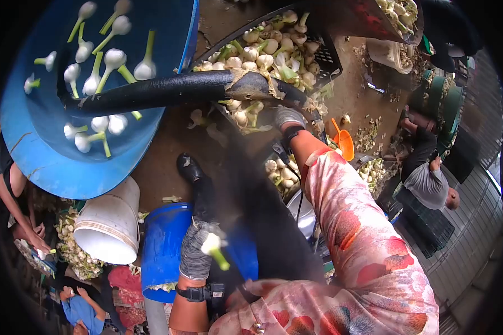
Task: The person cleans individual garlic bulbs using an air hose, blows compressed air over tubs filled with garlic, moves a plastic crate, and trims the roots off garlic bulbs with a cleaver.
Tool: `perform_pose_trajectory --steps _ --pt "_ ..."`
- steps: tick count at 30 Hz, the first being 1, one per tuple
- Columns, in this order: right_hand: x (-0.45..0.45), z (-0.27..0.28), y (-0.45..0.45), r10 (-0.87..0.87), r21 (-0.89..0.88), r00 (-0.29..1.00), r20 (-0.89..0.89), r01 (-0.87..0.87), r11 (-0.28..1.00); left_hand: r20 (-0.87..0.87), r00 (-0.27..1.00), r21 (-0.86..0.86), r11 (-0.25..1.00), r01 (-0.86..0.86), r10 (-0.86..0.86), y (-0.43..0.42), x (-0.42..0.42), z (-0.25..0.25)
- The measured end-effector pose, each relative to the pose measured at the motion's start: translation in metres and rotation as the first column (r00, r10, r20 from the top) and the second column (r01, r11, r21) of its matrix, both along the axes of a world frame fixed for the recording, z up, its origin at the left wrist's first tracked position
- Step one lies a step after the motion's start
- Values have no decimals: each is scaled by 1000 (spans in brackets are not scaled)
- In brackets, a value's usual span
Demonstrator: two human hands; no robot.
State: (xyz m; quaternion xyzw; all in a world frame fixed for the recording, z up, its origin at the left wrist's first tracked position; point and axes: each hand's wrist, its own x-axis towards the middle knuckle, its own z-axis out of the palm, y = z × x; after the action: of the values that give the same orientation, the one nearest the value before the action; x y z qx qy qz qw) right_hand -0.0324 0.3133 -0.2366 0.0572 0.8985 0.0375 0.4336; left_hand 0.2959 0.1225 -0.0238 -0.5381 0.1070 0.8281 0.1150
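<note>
My left hand (pixel 195 254), in a grey glove, is closed around a white garlic bulb (pixel 211 243) with a short green stem, slightly blurred. It hangs over a blue bucket (pixel 165 231). My right hand (pixel 289 117), also gloved, reaches to the near edge of a black crate (pixel 332 64) heaped with garlic bulbs (pixel 268 44); its fingertips are blurred and partly hidden, so their grip is unclear. A thick black padded bar (pixel 167 89) crosses just beyond it. In the large blue tub (pixel 22 151), several trimmed bulbs (pixel 114 58) with green stems lie spread out.
A white bucket (pixel 109 223) leans beside the tub. An orange scoop (pixel 345 144) lies right of my right hand, near a metal bowl (pixel 303 215) with bulbs above it. Other people sit at the left and at the right (pixel 430 181). Peelings litter the floor.
</note>
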Motion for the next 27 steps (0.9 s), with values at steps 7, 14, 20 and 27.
perform_pose_trajectory --steps 7,14,20,27 --pt "71 124 -6 304 -349 949 88 -256 901 -86 993 152 986 -68 81 6 -43 5" --pt "117 227 -52 573 -865 814 -92 -351 360 -237 971 217 974 58 -5 -10 -89 93" --pt "105 357 -97 176 -883 978 -109 -177 435 -161 986 -376 926 -28 -36 -16 -71 136" --pt "134 384 -117 242 -760 917 -319 -399 513 -132 980 -661 750 27 -151 -19 -78 158"
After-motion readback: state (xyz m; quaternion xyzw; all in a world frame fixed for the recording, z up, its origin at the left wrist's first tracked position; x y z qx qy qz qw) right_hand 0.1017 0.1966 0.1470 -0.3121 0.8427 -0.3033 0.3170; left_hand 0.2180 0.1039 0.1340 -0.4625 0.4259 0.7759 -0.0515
